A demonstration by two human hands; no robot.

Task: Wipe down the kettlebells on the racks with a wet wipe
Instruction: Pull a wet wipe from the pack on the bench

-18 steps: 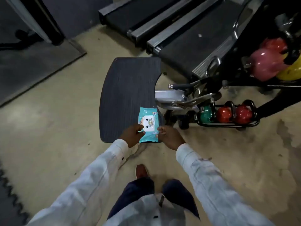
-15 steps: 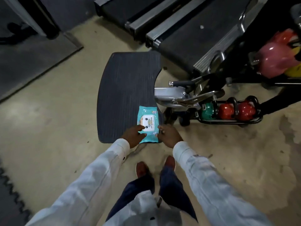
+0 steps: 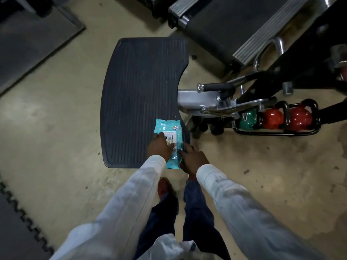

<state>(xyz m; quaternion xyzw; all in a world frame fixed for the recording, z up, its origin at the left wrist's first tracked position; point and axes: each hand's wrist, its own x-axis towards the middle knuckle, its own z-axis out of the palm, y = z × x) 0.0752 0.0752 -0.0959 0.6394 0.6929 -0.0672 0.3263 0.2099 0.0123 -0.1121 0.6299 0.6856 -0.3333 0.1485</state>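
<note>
One teal wet-wipe pack (image 3: 169, 126), glossy, with a white flap label and small cartoon figures, lay on the near right corner of a dark ribbed platform (image 3: 139, 91). Its coloured lettering was too blurred to read. The left hand (image 3: 158, 147) rested on it, fingers laid flat across the label. The right hand (image 3: 194, 160) touched its right edge, its grip impossible to tell. Three kettlebells (image 3: 272, 118), one green and two red, sat in a black rack (image 3: 277, 133) further right.

Teal wipes pkt (image 3: 167, 128), red kettlebells (image 3: 298, 119) (green one (image 3: 247, 120))
</note>
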